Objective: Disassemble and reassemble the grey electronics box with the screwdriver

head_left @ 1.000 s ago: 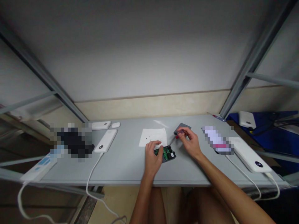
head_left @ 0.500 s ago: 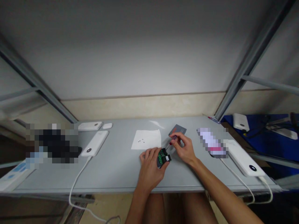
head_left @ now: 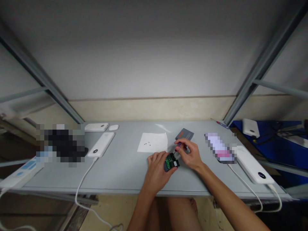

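My left hand [head_left: 157, 166] is closed around a small dark device with a green circuit board [head_left: 169, 162] exposed, holding it on the grey table. A black block with a white label sits at the device's right side. Between the thumb and fingers of my right hand [head_left: 191, 154] is a small screwdriver [head_left: 179, 144] with a purple-red handle. Its shaft slants down to the device's upper edge; whether the tip sits in a screw is too small to tell. Just beyond my left hand lies a white sheet of paper [head_left: 156, 141] with several tiny dark screws [head_left: 147, 143] on it.
A dark grey card [head_left: 184, 134] lies behind my right hand. To the right are a blurred phone [head_left: 218, 147], a cabled white power bank [head_left: 252, 165] and another screwdriver [head_left: 222, 124]. A cabled white power bank [head_left: 102, 144], small white case [head_left: 114, 127] and power strip [head_left: 21, 175] are at left.
The whole view has shifted slightly, moving things rightward. The screwdriver stands a little steeper, with its shaft closer over the device. Both hands keep their holds.
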A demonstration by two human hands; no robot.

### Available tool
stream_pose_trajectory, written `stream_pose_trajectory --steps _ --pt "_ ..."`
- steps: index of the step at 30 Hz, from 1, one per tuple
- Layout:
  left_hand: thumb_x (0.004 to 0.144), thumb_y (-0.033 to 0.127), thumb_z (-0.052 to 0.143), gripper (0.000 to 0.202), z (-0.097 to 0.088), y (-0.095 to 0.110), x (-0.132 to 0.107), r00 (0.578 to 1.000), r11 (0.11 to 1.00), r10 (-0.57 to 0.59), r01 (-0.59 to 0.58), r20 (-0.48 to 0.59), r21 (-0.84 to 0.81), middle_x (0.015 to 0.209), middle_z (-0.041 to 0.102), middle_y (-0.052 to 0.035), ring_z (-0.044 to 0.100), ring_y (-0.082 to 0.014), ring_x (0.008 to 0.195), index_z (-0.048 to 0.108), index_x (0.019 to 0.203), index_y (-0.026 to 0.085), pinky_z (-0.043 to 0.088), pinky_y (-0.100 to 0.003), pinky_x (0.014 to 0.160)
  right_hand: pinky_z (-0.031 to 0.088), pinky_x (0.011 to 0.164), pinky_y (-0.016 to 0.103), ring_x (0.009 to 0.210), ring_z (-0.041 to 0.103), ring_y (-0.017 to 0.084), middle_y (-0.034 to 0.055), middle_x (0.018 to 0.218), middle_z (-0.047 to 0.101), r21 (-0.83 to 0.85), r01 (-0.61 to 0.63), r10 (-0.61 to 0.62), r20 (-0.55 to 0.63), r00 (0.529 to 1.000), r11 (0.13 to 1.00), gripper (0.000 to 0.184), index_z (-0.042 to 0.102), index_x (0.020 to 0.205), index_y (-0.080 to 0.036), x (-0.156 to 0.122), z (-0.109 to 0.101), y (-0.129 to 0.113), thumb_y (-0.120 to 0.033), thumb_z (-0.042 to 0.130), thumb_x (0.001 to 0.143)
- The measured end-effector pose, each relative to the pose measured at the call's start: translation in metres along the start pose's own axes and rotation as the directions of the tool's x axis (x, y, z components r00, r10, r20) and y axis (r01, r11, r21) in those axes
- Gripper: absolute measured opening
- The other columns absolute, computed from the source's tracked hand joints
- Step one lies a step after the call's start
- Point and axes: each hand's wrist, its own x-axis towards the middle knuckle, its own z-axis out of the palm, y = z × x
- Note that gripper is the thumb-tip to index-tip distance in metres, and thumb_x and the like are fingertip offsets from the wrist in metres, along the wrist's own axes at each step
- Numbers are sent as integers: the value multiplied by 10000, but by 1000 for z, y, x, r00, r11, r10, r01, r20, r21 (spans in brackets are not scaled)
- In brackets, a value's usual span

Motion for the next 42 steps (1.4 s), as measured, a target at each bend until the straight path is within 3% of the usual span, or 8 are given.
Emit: stream_pose_trajectory --steps 6,11,42 --pt "872 457 788 616 2 -2 0 1000 1000 -2 2 17 -2 1383 634 -70 537 -305 1238 525 1390 253 384 -496 1029 447 616 290 607 535 150 8 763 668 -19 42 -41 34 999 999 111 698 1037 -229 -1 -1 -1 -288 656 953" --pt "867 462 791 567 1 -2 0 999 1000 -11 11 30 7 1371 634 -68 539 -306 1231 567 1347 259 391 -495 1020 445 600 292 584 532 150 4 742 656 -45 68 -68 17 998 997 104 693 1024 -225 0 -3 -4 -287 648 952" --pt "898 471 753 504 1 0 -1 1000 1000 10 -10 3 14 1341 635 -62 528 -291 1205 589 1328 266 393 -472 991 426 581 295 571 511 145 3 725 671 -18 -15 15 21 1000 1000 138 707 1013 -219 0 -3 1 -326 658 942"
